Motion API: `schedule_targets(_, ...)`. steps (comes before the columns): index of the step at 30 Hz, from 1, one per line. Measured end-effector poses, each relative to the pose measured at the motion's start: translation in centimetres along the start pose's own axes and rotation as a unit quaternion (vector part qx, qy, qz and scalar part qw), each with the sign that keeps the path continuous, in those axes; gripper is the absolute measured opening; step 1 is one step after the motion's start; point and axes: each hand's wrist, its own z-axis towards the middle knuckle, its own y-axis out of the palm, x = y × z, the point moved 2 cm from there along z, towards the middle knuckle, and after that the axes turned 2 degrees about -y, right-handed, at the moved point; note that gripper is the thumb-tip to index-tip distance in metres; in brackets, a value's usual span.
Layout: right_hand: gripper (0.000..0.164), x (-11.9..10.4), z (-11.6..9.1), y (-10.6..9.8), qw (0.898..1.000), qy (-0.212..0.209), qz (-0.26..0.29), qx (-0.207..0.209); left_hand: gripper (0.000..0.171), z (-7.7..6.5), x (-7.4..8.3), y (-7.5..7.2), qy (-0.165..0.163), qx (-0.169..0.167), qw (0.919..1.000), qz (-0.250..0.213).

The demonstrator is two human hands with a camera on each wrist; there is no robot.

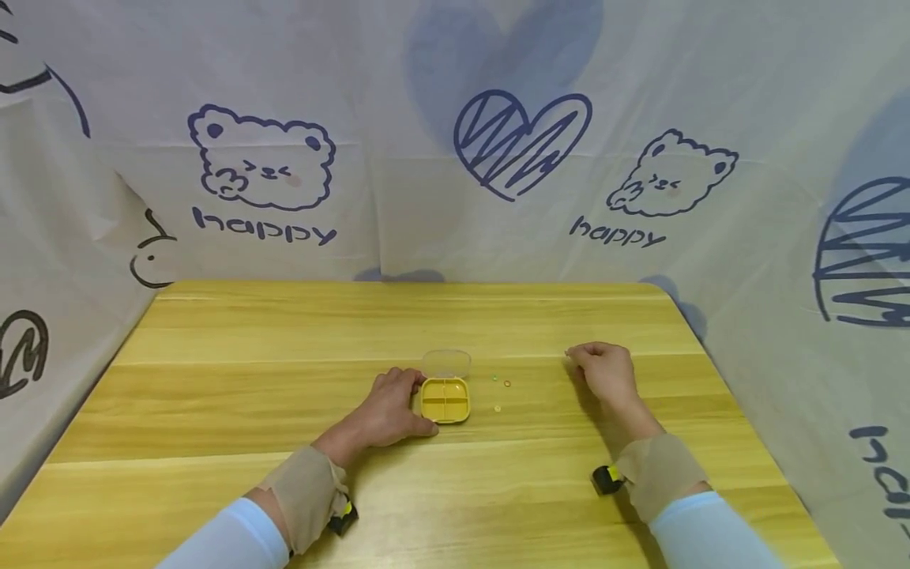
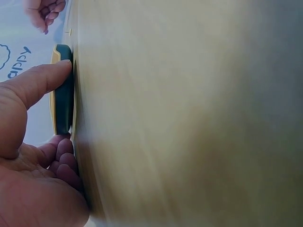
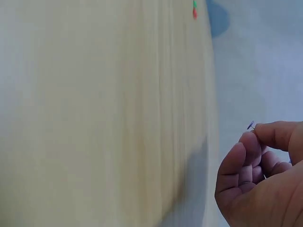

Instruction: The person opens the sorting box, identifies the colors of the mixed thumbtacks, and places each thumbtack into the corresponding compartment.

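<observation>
My left hand (image 1: 389,411) grips the left side of a small yellow pill box (image 1: 445,422), thumb at the near edge and fingers at the far one. Its clear lid (image 1: 446,363) is tipped back, and four-part dividing shows inside. From the left wrist view, the box's dark green underside (image 2: 65,99) is seen edge-on between thumb and fingers. Well to the right, my right hand (image 1: 604,373) is raised over the table. Its thumb and forefinger pinch a tiny thumbtack (image 3: 251,125) with a purple head and a thin pin.
Between box and right hand lie small tacks: a green one (image 1: 494,378), an orange-red one (image 1: 508,383) and a yellow one (image 1: 498,408). The wooden table (image 1: 284,324) ends at a white cloth (image 1: 398,197) with drawings, hanging behind and at both sides.
</observation>
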Motion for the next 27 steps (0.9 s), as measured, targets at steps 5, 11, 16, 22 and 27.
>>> schedule_targets(5, 0.030, -0.7, -1.3, 1.7, 0.998, 0.007, 0.064, -0.024, 0.074, 0.0, 0.0, 0.0, -0.005, 0.002, 1.0000, -0.005)
schedule_targets(11, 0.029, -1.4, -2.6, 3.7, 0.989, 0.033, 0.141, -0.031, 0.073, 0.0, 0.1, 0.0, -0.008, 0.003, 0.9999, -0.009)
schedule_targets(16, 0.032, -2.1, -3.6, 5.3, 0.964, 0.061, 0.252, -0.049, 0.072, 0.1, 0.0, 0.0, -0.008, 0.005, 0.9999, -0.007)
schedule_targets(22, 0.034, -2.7, -4.3, 6.3, 0.909, 0.109, 0.396, -0.071, 0.072, 0.1, 0.2, 0.0, -0.002, 0.005, 1.0000, -0.007)
schedule_targets(27, 0.017, -3.2, -4.8, 6.7, 0.864, 0.135, 0.476, -0.095, 0.073, 0.1, 0.2, 0.1, -0.004, 0.003, 1.0000, -0.001)
